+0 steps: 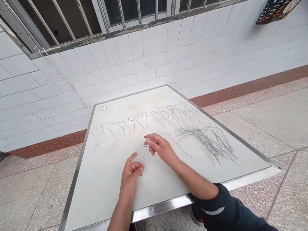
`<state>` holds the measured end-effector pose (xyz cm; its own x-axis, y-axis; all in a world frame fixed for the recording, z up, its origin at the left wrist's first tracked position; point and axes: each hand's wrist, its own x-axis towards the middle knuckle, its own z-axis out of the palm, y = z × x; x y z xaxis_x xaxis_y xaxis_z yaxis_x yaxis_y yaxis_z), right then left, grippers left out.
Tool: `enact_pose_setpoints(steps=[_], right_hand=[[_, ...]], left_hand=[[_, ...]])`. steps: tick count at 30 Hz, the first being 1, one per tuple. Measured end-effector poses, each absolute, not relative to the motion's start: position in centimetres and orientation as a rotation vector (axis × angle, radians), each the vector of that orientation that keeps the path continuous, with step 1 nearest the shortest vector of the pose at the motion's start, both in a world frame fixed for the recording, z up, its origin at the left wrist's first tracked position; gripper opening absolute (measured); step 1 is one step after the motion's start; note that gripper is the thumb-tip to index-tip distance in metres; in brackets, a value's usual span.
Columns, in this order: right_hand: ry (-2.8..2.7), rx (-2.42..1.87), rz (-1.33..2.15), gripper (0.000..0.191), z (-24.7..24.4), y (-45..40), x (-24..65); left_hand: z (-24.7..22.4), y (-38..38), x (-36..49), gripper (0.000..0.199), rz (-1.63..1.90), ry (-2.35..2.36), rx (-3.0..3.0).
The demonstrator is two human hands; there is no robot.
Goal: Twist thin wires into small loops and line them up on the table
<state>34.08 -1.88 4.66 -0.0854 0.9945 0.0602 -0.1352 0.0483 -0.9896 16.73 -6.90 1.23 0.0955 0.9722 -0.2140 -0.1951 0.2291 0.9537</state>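
A thin dark wire [143,156] stands between my hands above the white table, its upper part curved into a loop. My left hand [130,173] pinches the lower end between thumb and fingertip, with the other fingers curled or raised. My right hand [158,147] is closed at the looped part, thumb against the fingers. Behind them, a row of looped wires [146,115] stretches across the table, each with a rounded loop and loose tails. A bundle of longer wires [204,134] lies to the right, and a single wire [181,148] rests near my right hand.
The white table [103,192] has a metal rim [163,205] along its near edge. A small red-and-white object [104,107] sits in the far left corner. Beyond are a white tiled wall [149,69] and a barred window [134,12]. Speckled floor [276,102] surrounds the table.
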Motion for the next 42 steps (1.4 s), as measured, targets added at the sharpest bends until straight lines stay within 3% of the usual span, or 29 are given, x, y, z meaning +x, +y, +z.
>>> enact_pose_setpoints(steps=[14, 20, 26, 37, 42], right_hand=[[-1.141, -1.033, 1.322, 0.025, 4.5, -2.1, 34.9], [-1.187, -1.059, 1.408, 0.023, 4.4, -3.3, 33.9], [-1.246, -1.043, 1.409, 0.018, 3.9, -4.1, 32.9], [-1.33, -1.024, 1.339, 0.021, 3.2, -3.8, 32.9], [-1.336, -1.04, 1.353, 0.019, 3.5, -3.5, 33.6]], left_hand=[[1.2, -6.7, 18.2, 0.043, 1.085, 1.232, 1.111], [2.2, -6.8, 19.1, 0.044, 1.293, 1.186, 1.026], [1.9, -7.1, 19.7, 0.031, 1.415, 1.178, 0.966], [1.0, -7.0, 19.6, 0.028, 1.448, 1.091, 0.816], [2.1, -7.1, 19.4, 0.04, 1.347, 0.977, 0.842]])
